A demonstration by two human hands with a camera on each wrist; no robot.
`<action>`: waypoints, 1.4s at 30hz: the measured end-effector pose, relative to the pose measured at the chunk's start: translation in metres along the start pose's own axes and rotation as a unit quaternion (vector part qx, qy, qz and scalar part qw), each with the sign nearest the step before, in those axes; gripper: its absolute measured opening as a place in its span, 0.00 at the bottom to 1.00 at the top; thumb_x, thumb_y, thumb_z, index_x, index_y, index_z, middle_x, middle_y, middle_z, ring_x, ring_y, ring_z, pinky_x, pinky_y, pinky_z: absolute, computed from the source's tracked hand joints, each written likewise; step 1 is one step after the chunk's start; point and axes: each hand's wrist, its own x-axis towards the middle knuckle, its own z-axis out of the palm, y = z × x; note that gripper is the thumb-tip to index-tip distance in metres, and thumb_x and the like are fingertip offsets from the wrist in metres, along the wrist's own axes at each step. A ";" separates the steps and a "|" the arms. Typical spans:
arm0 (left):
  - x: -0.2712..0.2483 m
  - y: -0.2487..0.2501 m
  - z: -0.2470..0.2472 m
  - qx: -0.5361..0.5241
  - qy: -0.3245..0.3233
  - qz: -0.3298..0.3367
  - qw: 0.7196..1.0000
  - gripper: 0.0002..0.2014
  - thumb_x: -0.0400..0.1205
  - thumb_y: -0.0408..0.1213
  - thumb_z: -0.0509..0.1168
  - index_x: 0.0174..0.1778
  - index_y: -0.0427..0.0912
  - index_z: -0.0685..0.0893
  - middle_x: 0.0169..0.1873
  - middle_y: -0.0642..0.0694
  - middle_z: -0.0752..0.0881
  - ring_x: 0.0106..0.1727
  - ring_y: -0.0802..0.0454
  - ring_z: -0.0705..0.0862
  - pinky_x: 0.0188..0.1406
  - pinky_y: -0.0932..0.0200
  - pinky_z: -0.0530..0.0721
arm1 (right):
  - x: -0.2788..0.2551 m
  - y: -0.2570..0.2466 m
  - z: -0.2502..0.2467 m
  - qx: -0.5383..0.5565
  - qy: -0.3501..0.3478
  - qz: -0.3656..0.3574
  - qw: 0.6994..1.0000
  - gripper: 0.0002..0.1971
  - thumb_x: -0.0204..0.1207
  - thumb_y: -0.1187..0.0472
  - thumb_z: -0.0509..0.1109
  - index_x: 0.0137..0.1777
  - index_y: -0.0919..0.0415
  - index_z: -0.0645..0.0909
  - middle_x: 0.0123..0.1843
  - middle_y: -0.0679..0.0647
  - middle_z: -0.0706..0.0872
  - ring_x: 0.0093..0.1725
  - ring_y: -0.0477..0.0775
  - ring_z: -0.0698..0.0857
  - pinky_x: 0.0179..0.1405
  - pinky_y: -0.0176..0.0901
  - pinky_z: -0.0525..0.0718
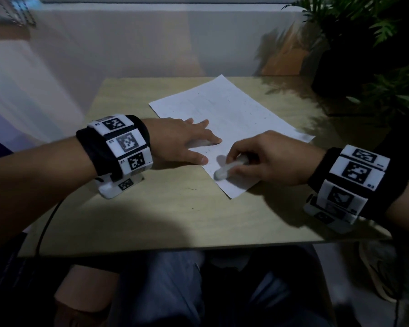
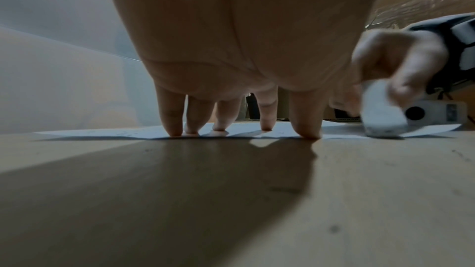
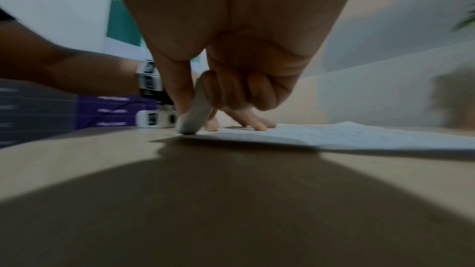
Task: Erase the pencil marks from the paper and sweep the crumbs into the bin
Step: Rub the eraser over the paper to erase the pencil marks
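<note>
Both hands are on the paper — left hand spread flat, pinning it, right hand pinching the eraser at the near corner — crumbs beyond the fingers unswept, no bin visible.

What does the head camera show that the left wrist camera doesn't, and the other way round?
Only the head view shows the whole sheet of paper with dark crumbs scattered across it, the potted plant, and both wristbands. Only the left wrist view shows, from table level, the left hand's fingertips planted on the paper's near edge. Both show the left hand pressing the paper flat and the right hand gripping the white eraser on the sheet.
</note>
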 end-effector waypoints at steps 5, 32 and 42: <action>0.000 0.000 0.000 0.003 -0.001 -0.001 1.000 0.33 0.85 0.64 0.59 0.86 0.72 0.54 0.90 0.53 0.42 0.90 0.46 0.47 0.87 0.47 0.54 | 0.001 0.005 0.003 -0.050 0.044 -0.017 0.998 0.20 0.78 0.35 0.63 0.57 0.47 0.85 0.43 0.45 0.88 0.42 0.48 0.83 0.46 0.51 0.83; -0.001 0.001 -0.001 -0.025 -0.026 -0.007 0.999 0.42 0.76 0.70 0.63 0.86 0.70 0.54 0.89 0.56 0.39 0.90 0.46 0.40 0.88 0.42 0.52 | -0.009 -0.007 0.002 0.098 -0.060 -0.055 0.992 0.15 0.74 0.43 0.66 0.47 0.49 0.89 0.41 0.49 0.91 0.35 0.49 0.86 0.40 0.51 0.85; 0.001 -0.002 0.001 -0.027 -0.018 -0.008 0.999 0.41 0.76 0.71 0.64 0.85 0.71 0.56 0.89 0.57 0.40 0.90 0.47 0.41 0.88 0.43 0.52 | -0.009 -0.011 0.002 0.054 -0.046 -0.052 0.996 0.16 0.77 0.43 0.63 0.50 0.49 0.89 0.41 0.49 0.91 0.37 0.48 0.85 0.42 0.50 0.83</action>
